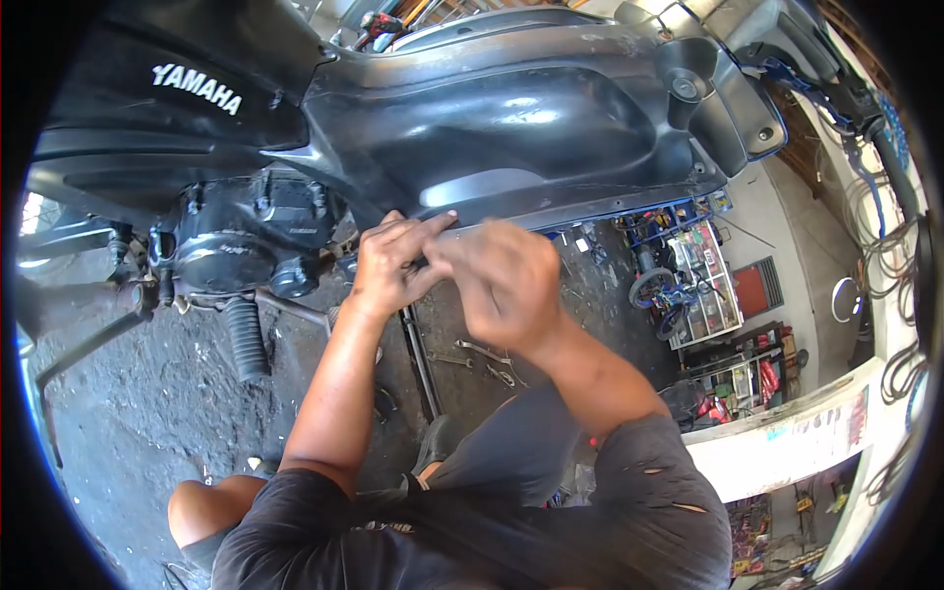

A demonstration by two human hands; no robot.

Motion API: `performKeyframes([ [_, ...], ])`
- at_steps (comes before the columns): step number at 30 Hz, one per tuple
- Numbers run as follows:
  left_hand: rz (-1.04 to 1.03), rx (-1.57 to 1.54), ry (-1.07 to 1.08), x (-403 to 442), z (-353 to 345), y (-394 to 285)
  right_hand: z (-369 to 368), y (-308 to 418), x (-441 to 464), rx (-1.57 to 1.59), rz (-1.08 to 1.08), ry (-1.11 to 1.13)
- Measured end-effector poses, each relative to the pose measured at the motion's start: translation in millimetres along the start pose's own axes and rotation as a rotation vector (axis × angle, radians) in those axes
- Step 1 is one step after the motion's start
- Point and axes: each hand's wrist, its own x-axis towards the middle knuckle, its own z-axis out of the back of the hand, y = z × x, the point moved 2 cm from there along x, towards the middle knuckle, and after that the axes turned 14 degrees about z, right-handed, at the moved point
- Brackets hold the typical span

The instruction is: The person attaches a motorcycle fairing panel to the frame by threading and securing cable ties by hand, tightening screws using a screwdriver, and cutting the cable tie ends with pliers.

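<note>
The black plastic body panel (472, 128) of a motor scooter stretches across the top of the view. At its lower edge, my left hand (386, 261) has its fingers bent together against the plastic, the index finger reaching along the rim. Close beside it, my right hand (506, 280) is closed and smeared by motion, its fingertips near the left hand's fingers. Whatever either hand pinches is too small or hidden to name. Left of my hands sits the dark engine cover (236, 251), below a side panel (187, 93) lettered YAMAHA.
A ribbed rubber footpeg (248, 339) sticks out below the engine. Wrenches (482, 354) lie on the stained floor (177, 413) near a long metal bar (421, 364). A shelf rack (703, 280) stands at right. A red power tool (379, 28) is beyond the scooter.
</note>
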Motion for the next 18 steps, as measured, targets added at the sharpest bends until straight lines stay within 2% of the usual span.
performKeyframes([
  [2,0.196,0.057,0.070,3.7,3.0,-9.2,10.2,17.7,-27.6,0.027,0.016,0.020],
  [5,0.157,0.060,0.071,4.2,2.7,-9.2,8.7,15.5,-76.0,0.049,-0.096,-0.010],
  [6,0.152,0.065,0.064,5.6,3.8,-10.2,3.7,15.0,-80.8,0.076,-0.094,-0.008],
  [8,0.169,0.085,0.081,4.0,4.4,-7.4,-7.6,15.7,-84.6,0.224,-0.266,-0.108],
  [10,0.178,0.092,0.099,2.5,3.4,-7.1,0.7,20.5,-76.0,0.319,-0.286,-0.175],
  [13,0.157,0.084,0.073,2.2,3.4,-6.7,1.9,22.2,-82.5,0.422,-0.482,-0.346],
  [15,0.176,0.087,0.096,4.0,4.8,-7.7,3.7,18.9,-80.6,0.648,-1.056,-0.392],
  [16,0.168,0.082,0.096,4.6,5.0,-8.0,0.4,16.1,-77.3,0.735,-1.084,-0.326],
  [17,0.160,0.075,0.096,5.3,5.7,-8.4,-1.0,16.7,-70.8,0.732,-1.095,-0.328],
  [18,0.162,0.085,0.110,6.9,7.0,-9.4,-4.8,19.4,-61.5,0.713,-1.152,-0.231],
])
